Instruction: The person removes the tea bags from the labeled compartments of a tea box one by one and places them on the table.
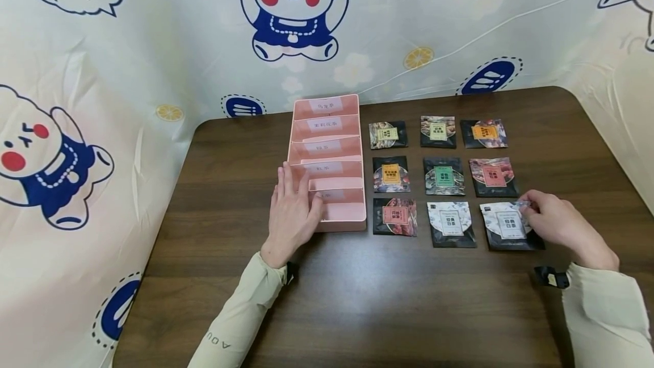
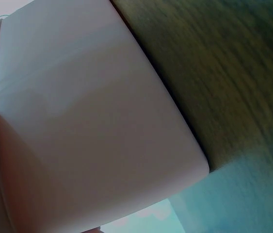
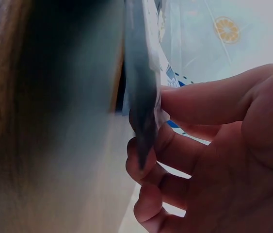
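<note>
A pink divided box (image 1: pixel 339 226) with labelled compartments stands left of the sachets. My left hand (image 1: pixel 291 214) rests over its near left rim, fingers fairly straight, the thumb reaching over the nearest compartment. In the left wrist view the box's plain outer wall (image 2: pixel 88 126) fills much of the picture. At the right end of the nearest row, my right hand (image 1: pixel 559 223) pinches the right edge of a white and black tea sachet (image 1: pixel 498 229) between thumb and fingers. The right wrist view shows that sachet (image 3: pixel 141 82) edge-on, tilted up from the table.
Several other tea sachets lie in rows, including another white one (image 1: pixel 451 223), a green one (image 1: pixel 443 176) and red ones (image 1: pixel 493 176). The brown wooden table (image 1: pixel 383 305) meets a printed cloth (image 1: pixel 194 44) at its back and sides.
</note>
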`<state>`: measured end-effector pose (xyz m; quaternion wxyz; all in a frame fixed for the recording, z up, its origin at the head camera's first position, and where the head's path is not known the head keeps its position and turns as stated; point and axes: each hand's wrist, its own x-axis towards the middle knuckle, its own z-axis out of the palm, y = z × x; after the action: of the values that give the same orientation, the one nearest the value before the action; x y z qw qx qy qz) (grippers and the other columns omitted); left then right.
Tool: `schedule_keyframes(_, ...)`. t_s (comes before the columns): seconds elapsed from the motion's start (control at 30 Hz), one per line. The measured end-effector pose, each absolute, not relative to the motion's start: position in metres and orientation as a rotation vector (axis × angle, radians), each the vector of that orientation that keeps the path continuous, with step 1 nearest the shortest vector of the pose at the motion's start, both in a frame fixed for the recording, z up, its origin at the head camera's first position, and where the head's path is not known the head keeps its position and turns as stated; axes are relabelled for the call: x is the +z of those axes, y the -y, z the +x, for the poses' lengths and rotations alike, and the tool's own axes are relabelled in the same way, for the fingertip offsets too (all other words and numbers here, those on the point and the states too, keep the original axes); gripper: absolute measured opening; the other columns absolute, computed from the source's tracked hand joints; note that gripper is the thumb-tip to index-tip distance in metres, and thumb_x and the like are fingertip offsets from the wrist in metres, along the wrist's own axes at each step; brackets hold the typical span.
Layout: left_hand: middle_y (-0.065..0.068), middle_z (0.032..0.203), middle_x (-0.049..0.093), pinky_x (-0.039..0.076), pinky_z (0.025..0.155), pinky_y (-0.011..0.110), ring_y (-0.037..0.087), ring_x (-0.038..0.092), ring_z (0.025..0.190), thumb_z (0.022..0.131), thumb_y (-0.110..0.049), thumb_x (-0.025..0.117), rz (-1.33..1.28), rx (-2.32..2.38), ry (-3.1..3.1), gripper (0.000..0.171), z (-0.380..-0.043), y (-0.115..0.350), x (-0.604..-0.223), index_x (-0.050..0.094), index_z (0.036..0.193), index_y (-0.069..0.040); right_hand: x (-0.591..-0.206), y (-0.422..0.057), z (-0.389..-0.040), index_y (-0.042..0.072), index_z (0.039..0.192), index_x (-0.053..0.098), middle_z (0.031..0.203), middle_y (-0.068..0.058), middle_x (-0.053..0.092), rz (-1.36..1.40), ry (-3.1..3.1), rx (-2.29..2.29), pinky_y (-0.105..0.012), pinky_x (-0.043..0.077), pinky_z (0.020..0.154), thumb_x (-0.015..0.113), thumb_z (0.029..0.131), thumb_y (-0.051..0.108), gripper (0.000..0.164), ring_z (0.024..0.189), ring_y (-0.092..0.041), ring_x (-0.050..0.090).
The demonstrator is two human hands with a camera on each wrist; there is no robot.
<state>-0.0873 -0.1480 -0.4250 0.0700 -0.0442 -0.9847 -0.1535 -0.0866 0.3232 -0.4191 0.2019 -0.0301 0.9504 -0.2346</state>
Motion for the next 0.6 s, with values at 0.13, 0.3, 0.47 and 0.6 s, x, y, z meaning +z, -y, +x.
schedule_keyframes(0.13,0.023,0.161,0.008,0.026,0.113,0.059,0.039,0.013,0.149,0.095,-0.040,0.039,-0.130,-0.468,2.969,0.058,-0.0874,0.1476,-0.4247,0.045,0.143,-0.007,-0.4212,-0.3236,-0.0873,-0.011,0.114,0.051,0.079,-0.016,0.052,-0.065,-2.637,-0.647,-0.030,0.032,0.056,0.045,0.095,0.012,0.031,0.070,-0.025,0.049)
schedule_keyframes(0.3,0.024,0.160,0.009,0.027,0.112,0.059,0.039,0.014,0.149,0.095,-0.039,0.039,-0.133,-0.464,2.961,0.058,-0.0872,0.1478,-0.4246,0.046,0.142,-0.007,-0.4240,-0.3231,-0.0872,-0.013,0.113,0.051,0.080,-0.017,0.053,-0.049,-2.648,-0.632,-0.030,0.034,0.056,0.047,0.095,0.014,0.033,0.071,-0.026,0.049)
schedule_keyframes(0.47,0.025,0.160,0.012,0.028,0.111,0.060,0.040,0.015,0.148,0.095,-0.039,0.040,-0.144,-0.464,2.948,0.058,-0.0871,0.1480,-0.4253,0.046,0.142,-0.007,-0.4264,-0.3222,-0.0874,-0.012,0.110,0.053,0.079,-0.017,0.054,-0.036,-2.667,-0.622,-0.030,0.035,0.056,0.050,0.095,0.015,0.032,0.071,-0.028,0.049)
schedule_keyframes(0.6,0.026,0.159,0.013,0.028,0.112,0.060,0.040,0.015,0.148,0.095,-0.040,0.039,-0.148,-0.468,2.942,0.058,-0.0874,0.1480,-0.4256,0.046,0.142,-0.006,-0.4278,-0.3217,-0.0877,-0.013,0.111,0.053,0.079,-0.017,0.055,-0.026,-2.666,-0.621,-0.030,0.035,0.056,0.051,0.094,0.016,0.033,0.071,-0.027,0.049)
